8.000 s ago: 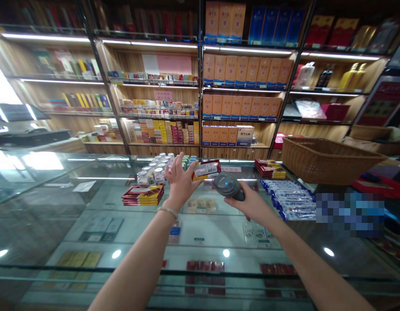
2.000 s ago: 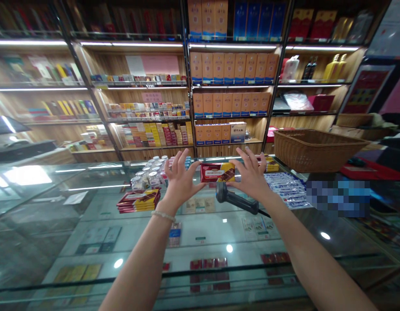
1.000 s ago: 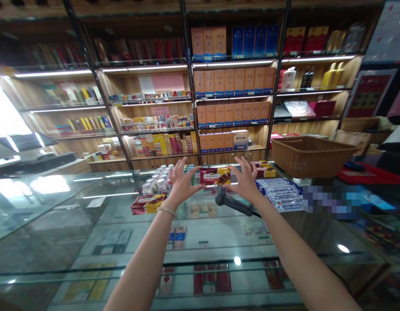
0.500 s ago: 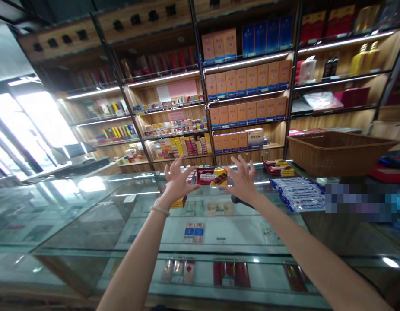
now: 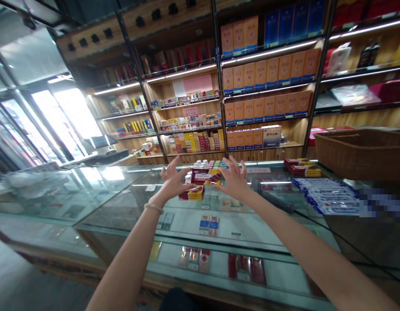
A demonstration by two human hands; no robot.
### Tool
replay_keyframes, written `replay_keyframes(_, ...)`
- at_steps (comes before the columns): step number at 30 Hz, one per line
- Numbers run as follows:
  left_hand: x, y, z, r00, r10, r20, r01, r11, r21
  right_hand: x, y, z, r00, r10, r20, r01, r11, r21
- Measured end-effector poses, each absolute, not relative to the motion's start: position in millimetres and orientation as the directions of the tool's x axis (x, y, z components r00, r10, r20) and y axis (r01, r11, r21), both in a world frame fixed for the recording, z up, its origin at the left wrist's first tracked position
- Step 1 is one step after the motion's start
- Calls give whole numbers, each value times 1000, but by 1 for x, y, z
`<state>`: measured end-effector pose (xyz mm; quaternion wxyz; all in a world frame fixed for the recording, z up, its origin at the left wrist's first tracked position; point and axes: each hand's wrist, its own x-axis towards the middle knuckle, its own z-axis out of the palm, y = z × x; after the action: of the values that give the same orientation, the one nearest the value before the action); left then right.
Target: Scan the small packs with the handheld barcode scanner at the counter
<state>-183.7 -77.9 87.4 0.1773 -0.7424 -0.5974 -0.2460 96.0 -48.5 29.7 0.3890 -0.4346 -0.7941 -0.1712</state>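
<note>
Pinching a bar [image 5: 205,176] by both ends, the left hand [image 5: 173,182] and right hand [image 5: 235,181] hold it over the counter [image 5: 183,218], near a stack [image 5: 194,193]. Other fingers [image 5: 234,166] spread out. A scanner [image 5: 274,201] lies nearby.

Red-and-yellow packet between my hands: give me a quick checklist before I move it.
1. Left hand grip at one end of the packet: ok.
2. Right hand grip at the other end: ok.
3. Printed front facing the camera: ok.
4. Back visible: not ok, it faces away.
5. Clear of the stack of similar packets: cannot tell, they overlap in view.
6. Right hand clear of the scanner: cannot tell, they nearly meet in view.
</note>
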Motion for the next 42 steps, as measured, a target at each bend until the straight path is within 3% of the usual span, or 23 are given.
replay_keyframes(13,-249,-80,65,127,858,498,986,-162,28,29,-40,9,-393,623,676,775,620,-120)
replay_keyframes(23,-265,-67,38,72,888,455,981,-145,128,9,-23,-5,-425,673,605,774,617,-143)
replay_keyframes(42,-272,-44,-19,30,880,473,975,-129,178,-4,-8,-45,-398,693,601,794,589,-154)
